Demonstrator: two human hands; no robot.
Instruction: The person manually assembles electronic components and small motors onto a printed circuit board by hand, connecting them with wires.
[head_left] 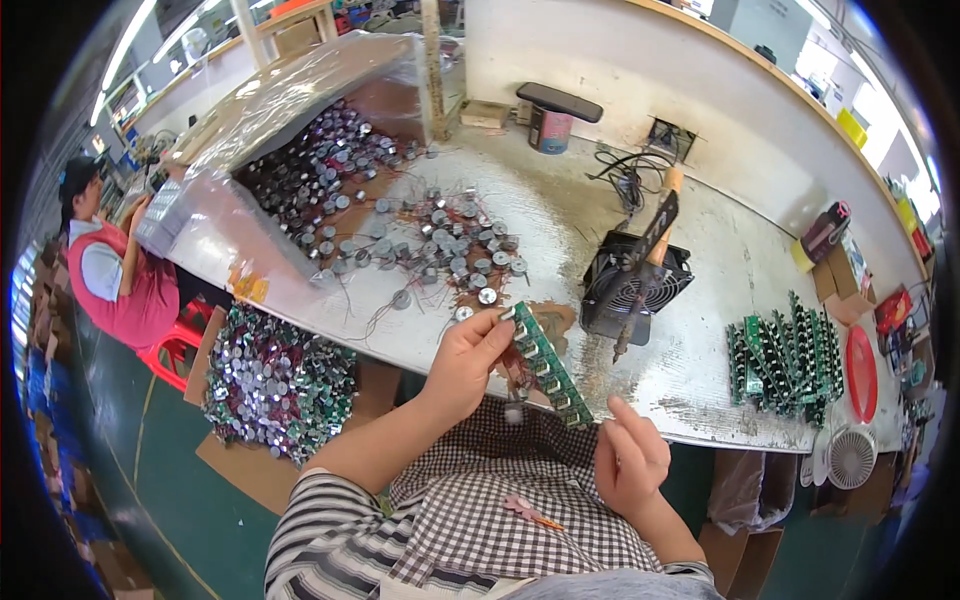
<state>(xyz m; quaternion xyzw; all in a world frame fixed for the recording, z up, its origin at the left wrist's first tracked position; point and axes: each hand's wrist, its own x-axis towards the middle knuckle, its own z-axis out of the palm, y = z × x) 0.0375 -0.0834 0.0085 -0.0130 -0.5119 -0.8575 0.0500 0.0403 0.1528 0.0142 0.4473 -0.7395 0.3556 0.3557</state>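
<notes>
Checked apron cloth lay closest to the lens in the head view, and I read the bench outward from there. On my feed the left hand was closed, thumb against fingers, on the upper end of a green circuit-board strip, which slanted over the front edge of the worktable. Just beside its lower end, the right hand was loosely curled; I made out nothing in it, and couldn't tell whether its fingertips met. One round metal part showed beside the strip near reddish wires, but whether it was joined on I couldn't tell.

I judged the work to be partway along. Beyond the hands, a soldering iron leaned in front of a black fan, touched by neither hand. To the right, a stack of similar strips sat apart, though I couldn't say whether those were done or waiting. Loose wired metal parts covered much of the table's left side, so plenty seemed left. Below, a mixed heap of metal parts and green boards filled a carton, perhaps the finished share.
</notes>
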